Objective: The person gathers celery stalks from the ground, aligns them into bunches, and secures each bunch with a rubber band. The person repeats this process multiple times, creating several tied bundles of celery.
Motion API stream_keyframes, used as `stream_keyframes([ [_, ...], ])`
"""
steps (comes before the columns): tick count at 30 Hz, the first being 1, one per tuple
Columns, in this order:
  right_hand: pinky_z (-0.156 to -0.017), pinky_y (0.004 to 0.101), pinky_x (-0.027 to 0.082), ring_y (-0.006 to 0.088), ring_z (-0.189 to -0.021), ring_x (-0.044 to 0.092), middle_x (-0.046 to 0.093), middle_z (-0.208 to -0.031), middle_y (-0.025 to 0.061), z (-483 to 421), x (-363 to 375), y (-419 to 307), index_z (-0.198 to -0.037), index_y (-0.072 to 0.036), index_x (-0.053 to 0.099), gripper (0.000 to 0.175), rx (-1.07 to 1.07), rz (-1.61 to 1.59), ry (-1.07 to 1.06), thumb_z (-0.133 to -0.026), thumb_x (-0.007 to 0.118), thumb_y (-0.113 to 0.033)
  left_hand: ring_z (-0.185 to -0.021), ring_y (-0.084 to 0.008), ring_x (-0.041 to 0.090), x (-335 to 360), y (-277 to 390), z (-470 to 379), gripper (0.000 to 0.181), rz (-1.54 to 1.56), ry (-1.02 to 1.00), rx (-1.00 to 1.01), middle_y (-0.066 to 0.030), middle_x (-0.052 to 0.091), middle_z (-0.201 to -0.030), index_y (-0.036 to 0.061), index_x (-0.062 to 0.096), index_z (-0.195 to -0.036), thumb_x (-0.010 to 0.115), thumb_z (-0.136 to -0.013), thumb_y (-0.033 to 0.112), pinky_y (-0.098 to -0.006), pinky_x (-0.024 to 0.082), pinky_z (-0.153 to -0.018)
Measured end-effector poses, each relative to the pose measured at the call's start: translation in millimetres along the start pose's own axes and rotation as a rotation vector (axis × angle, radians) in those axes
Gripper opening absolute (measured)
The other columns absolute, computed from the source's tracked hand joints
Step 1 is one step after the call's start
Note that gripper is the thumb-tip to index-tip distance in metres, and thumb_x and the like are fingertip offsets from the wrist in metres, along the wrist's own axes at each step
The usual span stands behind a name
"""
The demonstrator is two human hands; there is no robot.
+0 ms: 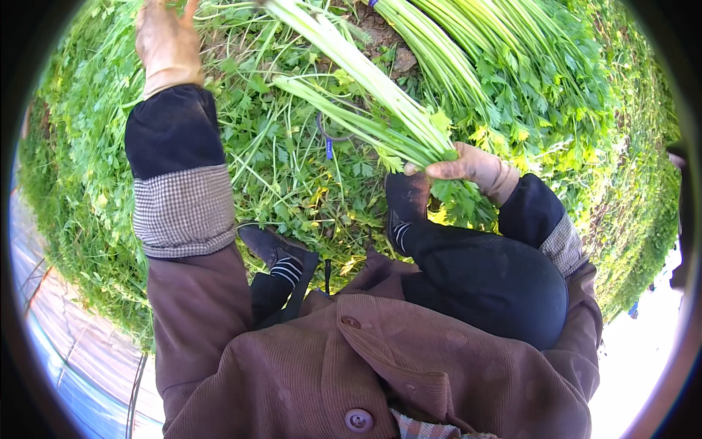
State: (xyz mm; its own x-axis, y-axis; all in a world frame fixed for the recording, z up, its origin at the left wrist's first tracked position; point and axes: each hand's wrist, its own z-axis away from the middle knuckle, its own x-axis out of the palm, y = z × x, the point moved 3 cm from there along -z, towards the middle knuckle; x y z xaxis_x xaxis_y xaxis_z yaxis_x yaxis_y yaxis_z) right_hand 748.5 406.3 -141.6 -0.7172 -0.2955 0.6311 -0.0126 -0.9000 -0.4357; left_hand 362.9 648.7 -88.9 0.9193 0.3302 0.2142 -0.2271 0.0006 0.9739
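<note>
A bunch of long pale green celery stalks (373, 82) slants across the middle, root end at the top. My right hand (466, 170), in a pale glove, is closed round its leafy end near my knee. My left hand (167, 41), also gloved, is at the upper left among green plants, apart from the bunch. Its fingertips reach the picture's edge, so whether they hold anything is not clear. A thin ring-shaped tie with a blue tag (329, 148) lies on the leaves below the stalks.
Bundled celery (439, 49) lies at the upper right, one bundle bound with a purple band. Standing leafy plants (88, 153) rise at the left. Loose stems and leaves (296, 192) cover the ground round my shoes (269, 244). Brown soil and a clod (404, 59) show near the bundles.
</note>
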Motion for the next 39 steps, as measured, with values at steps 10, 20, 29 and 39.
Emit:
stream_keyframes([
  [10,-0.108,0.0303,0.039,0.0149,-0.12,0.057,0.067,-0.128,0.0044,4.2,-10.7,12.7,-0.127,-0.003,0.067,0.045,0.068,0.005,0.079,-0.093,0.072,-0.032,-0.122,-0.0282,0.06,61.5,-121.8,162.4,0.062,-1.509,-1.023,-0.138,-0.0168,0.069,-0.118,0.011,0.065,-0.126,0.059,-0.092,0.063,-0.046,0.036,-0.113],
  [20,-0.099,0.029,0.046,0.0129,-0.11,0.061,0.07,-0.119,0.003,0.6,-4.5,1.9,-0.126,-0.004,0.067,0.046,0.096,0.095,0.076,-0.089,0.076,-0.029,-0.092,-0.0265,0.069,74.7,-150.0,213.1,0.028,-0.767,-1.017,-0.519,-0.011,0.074,-0.094,0.0083,0.073,-0.1,0.068,-0.086,0.032,-0.0372,0.054,-0.086],
  [29,-0.105,0.0313,0.043,0.0173,-0.119,0.06,0.068,-0.127,0.0053,7.3,-10.5,3.8,-0.127,-0.002,0.065,0.045,0.042,0.082,0.131,-0.091,0.075,-0.027,-0.078,-0.0125,0.061,-76.5,-29.1,63.2,0.015,-0.082,0.306,-0.138,-0.0009,0.062,-0.081,0.0133,0.063,-0.091,0.07,-0.089,0.027,-0.0302,0.052,-0.085],
  [39,-0.091,0.0281,0.05,0.0113,-0.102,0.062,0.068,-0.119,0.0018,9.6,-10.6,15.4,-0.128,-0.003,0.064,0.048,0.138,-0.08,0.111,-0.092,0.073,-0.033,-0.087,-0.0167,0.066,37.0,-140.0,313.2,0.053,0.072,-0.338,-1.178,-0.0105,0.067,-0.111,0.0055,0.06,-0.119,0.066,-0.094,0.052,-0.0323,0.054,-0.077],
])
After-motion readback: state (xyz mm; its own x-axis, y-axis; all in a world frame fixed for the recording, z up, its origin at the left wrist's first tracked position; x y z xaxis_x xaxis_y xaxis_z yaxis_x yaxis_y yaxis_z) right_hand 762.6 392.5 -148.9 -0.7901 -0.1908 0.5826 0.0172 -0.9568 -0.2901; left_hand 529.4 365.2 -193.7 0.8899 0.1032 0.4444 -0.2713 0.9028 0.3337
